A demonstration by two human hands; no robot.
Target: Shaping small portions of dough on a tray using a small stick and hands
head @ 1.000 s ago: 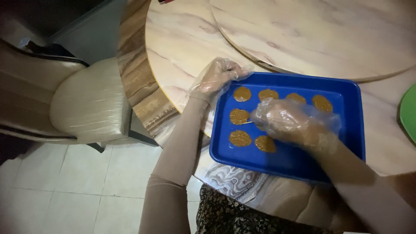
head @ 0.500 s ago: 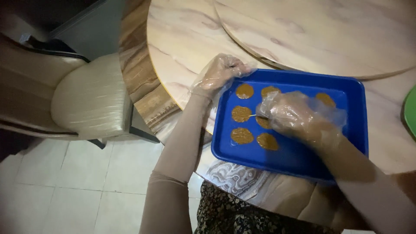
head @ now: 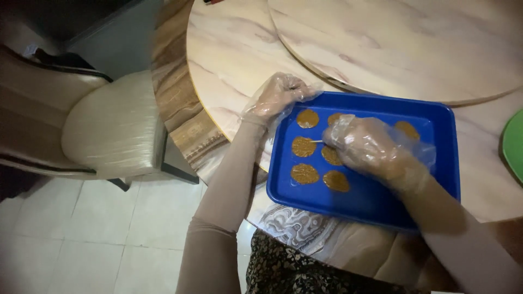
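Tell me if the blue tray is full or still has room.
Partly filled: flat brown dough rounds cover the left and far part of the blue plastic tray; its near right stretch is bare.

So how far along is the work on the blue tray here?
Several flat brown rounds already lie on the blue tray. The left hand holds the tray's corner; the right hand points a thin stick at one round. The tray's near and right parts are bare.

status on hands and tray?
Left hand gloved, gripping tray corner. Right hand gloved, thin stick at a brown disc. Nothing obstructing.
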